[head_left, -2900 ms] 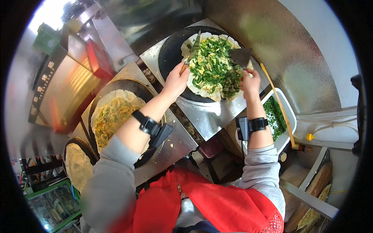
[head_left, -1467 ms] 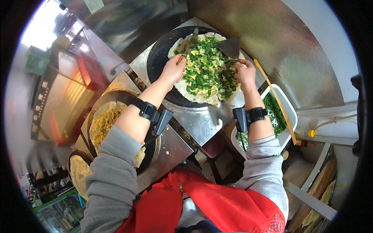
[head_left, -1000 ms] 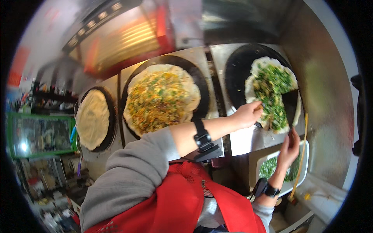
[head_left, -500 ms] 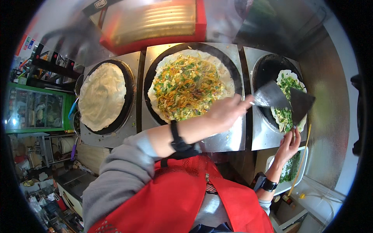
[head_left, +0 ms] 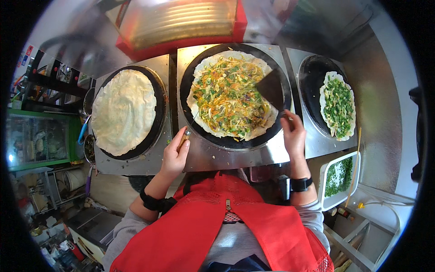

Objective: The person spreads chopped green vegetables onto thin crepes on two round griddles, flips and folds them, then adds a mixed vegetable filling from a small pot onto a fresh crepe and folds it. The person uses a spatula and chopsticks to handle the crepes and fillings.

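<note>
steel table [head_left: 235, 156] under three griddles; i've swung from the herb flatbread [head_left: 337, 105] to the middle vegetable pancake [head_left: 229, 99], left hand [head_left: 174, 154] gripping a wooden-handled tool [head_left: 183, 138], right hand [head_left: 293, 133] holding the scraper [head_left: 272, 88].

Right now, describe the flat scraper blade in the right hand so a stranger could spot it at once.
Three round black griddles sit in a row on the steel counter; take the middle griddle, under the flatbread heaped with orange and green shreds. On its right edge lies the scraper, held by the right hand. It is a dark, flat trapezoid, unlike the thin wooden-handled tool in the left hand.
</note>
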{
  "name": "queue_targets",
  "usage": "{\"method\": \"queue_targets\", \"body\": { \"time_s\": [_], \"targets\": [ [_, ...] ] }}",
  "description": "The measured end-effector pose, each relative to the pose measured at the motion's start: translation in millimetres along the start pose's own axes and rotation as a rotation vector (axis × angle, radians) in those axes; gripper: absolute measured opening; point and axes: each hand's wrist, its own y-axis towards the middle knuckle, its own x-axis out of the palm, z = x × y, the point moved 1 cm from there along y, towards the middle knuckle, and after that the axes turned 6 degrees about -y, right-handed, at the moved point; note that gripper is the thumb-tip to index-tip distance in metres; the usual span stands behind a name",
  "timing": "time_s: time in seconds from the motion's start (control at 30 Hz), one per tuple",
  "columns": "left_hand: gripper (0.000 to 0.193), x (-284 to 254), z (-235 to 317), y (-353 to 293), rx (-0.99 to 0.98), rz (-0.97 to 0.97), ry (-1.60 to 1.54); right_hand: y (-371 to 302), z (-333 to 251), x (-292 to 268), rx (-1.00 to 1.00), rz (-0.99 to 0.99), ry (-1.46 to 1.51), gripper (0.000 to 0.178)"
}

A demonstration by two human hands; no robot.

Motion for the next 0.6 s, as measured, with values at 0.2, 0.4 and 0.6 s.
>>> {"method": "queue_targets", "body": {
  "time_s": [0.2,0.4,0.6],
  "targets": [
    [0.04,-12.5,-0.8,9.7,0.011,-0.059,0.26,-3.0,6.4,-28.2,-0.075,-0.044,-0.165,0.025],
    [0.039,-12.6,11.3,68.7,0.074,-0.09,0.417,-28.0,-11.7,-43.5,-0.048,-0.06,-0.282,0.025],
    [0.043,12.1,2.1,114.2,-0.095,-0.197,0.066,-31.5,-12.6,-22.8,0.155,-0.11,-0.001,0.03]
  ]
}}
